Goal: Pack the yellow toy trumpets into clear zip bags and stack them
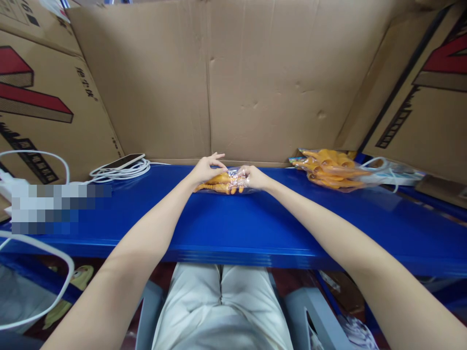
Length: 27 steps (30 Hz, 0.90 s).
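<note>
A clear plastic bag point(233, 184) holding orange-yellow moulded pieces with thin, finger-like ends lies near the back of the blue tabletop point(233, 221). At the bag's right end, my right hand point(256, 178) is closed, with its fingers gripping the crinkled plastic. My left hand point(207, 169) is over the left part of the bag, its fingers stretched out and apart and its thumb at the plastic. Exactly what the orange pieces are I cannot make out.
More bagged orange pieces point(330, 167) lie at the right. On the left are a phone point(125, 161), a coiled white cable point(136, 170) and a pixelated patch. A tall cardboard panel point(233, 87) closes off the back; printed cartons point(47, 92) flank it.
</note>
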Available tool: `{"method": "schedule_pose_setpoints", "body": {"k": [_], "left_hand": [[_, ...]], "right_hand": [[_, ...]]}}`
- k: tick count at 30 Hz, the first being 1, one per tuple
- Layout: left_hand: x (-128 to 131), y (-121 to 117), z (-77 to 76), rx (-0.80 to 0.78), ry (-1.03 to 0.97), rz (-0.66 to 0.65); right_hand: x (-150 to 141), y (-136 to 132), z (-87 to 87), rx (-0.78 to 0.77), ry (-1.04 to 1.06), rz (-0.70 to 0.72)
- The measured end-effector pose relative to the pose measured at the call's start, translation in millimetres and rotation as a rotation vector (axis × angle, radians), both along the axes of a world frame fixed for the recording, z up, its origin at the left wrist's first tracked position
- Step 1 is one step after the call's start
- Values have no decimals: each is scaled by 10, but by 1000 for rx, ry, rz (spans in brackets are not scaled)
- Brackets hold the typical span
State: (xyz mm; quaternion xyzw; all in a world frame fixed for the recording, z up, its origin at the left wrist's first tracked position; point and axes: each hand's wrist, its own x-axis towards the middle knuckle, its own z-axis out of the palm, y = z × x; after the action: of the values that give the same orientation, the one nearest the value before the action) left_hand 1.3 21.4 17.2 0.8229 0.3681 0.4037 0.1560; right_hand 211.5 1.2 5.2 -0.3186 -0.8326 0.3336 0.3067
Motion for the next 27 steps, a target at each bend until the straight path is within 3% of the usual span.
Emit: {"method": "schedule_pose_setpoints", "body": {"k": [2,5,8,11,16,23,27], "left_hand": [[-1,-3,0,-2,-17,17],[-26,13,-12,20,-69,145],[-84,63,-74,-2,-82,301],[-138,118,-189,-159,-94,355],[-128,146,-310,-474,-278,290],[-85,39,-212,-805,-523,8],[-101,-17,-176,-876,-513,22]], "right_hand": [[-42,-25,-5,-39,16,47],[-69,-15,-34,-106,34,41],[-46,32,-70,-152,90,-93],[-12,57,-85,-276,209,-232],[-22,21,-68,-466,365,-283],[-64,25,-94,-445,412,-317],[-105,2,-102,-431,454,-354]]}}
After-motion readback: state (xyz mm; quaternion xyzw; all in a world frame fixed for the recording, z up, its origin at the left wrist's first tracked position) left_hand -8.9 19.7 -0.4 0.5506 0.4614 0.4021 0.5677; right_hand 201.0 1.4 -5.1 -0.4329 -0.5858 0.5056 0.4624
